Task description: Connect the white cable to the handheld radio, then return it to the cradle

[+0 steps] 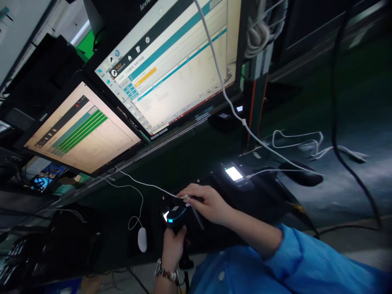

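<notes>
The left hand is gripping a dark device above the table, its blue-lit end pointing away from the wrist. Just beside it, the right hand is pinching a white cable, which is slanting back toward the left monitor. A handset is glowing nearby; a white mouse is lying leftward.

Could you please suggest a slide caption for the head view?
Left hand holding a dark device, right hand pinching a white cable, before two lit monitors.
</notes>
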Demonstrator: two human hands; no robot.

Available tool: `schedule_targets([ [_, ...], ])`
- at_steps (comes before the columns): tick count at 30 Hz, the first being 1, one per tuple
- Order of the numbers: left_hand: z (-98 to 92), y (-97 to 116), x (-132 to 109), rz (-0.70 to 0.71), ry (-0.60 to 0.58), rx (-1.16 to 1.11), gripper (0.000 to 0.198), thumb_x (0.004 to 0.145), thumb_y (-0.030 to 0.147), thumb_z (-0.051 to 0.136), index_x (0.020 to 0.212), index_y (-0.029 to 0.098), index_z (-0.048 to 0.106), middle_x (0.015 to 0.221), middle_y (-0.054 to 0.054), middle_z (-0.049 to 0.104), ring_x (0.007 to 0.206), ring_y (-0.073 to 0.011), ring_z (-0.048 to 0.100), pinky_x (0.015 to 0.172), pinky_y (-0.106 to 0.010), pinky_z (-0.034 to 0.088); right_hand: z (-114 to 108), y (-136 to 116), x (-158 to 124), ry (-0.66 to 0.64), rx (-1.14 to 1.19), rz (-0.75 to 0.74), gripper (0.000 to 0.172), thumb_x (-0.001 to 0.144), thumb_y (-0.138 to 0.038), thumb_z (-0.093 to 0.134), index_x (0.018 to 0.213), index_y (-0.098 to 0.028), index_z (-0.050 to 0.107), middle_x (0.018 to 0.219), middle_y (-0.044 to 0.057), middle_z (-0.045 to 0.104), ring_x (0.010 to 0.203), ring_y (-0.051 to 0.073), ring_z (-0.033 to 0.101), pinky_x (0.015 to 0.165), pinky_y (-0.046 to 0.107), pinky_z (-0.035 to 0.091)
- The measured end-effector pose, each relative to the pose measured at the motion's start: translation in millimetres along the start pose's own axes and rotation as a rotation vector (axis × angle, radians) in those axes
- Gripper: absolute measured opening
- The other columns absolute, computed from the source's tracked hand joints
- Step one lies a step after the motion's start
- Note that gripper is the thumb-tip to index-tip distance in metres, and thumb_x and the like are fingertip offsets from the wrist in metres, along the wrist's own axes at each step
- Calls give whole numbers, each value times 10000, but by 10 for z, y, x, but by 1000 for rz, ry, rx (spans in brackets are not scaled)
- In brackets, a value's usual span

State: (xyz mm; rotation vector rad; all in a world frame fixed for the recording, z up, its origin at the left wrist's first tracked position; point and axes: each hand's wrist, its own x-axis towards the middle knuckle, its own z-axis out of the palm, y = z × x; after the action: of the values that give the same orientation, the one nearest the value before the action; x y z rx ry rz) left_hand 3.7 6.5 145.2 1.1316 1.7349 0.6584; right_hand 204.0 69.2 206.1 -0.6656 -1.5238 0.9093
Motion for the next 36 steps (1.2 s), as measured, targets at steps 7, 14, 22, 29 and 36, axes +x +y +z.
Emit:
schedule_targets([
  [7,72,22,-44,-13,7,-27,291,768,394,621,894,132,599,579,21,572,468,-107,532,467,-225,387,10,24,-46,-19,23,9,168,867,-238,585,958,-231,726,894,54,742,853,168,683,741,295,577],
  [14,88,10,-52,-50,30,-103,375,727,406,666,965,128,585,605,32,564,455,-99,521,463,-227,405,-10,-32,-27,-25,18,8,193,894,-250,546,973,-251,722,914,44,735,858,165,687,753,294,587],
  [22,62,43,-29,-16,16,-105,415,698,471,686,919,130,603,605,26,569,458,-101,520,463,-230,399,-26,-16,-27,-6,34,41,198,897,-237,521,965,-244,707,942,39,729,875,166,685,799,301,578],
  [29,53,4,48,1,9,-41,392,724,485,660,892,135,605,573,19,587,485,-122,552,487,-235,413,-42,21,-32,5,24,41,196,883,-191,525,961,-220,702,950,44,727,895,152,677,820,289,559],
  [36,75,-27,95,32,10,-32,349,735,461,657,847,137,596,569,27,566,481,-114,536,479,-230,415,-66,63,-46,20,30,46,207,878,-172,515,968,-200,700,951,55,727,900,148,675,823,289,553],
])
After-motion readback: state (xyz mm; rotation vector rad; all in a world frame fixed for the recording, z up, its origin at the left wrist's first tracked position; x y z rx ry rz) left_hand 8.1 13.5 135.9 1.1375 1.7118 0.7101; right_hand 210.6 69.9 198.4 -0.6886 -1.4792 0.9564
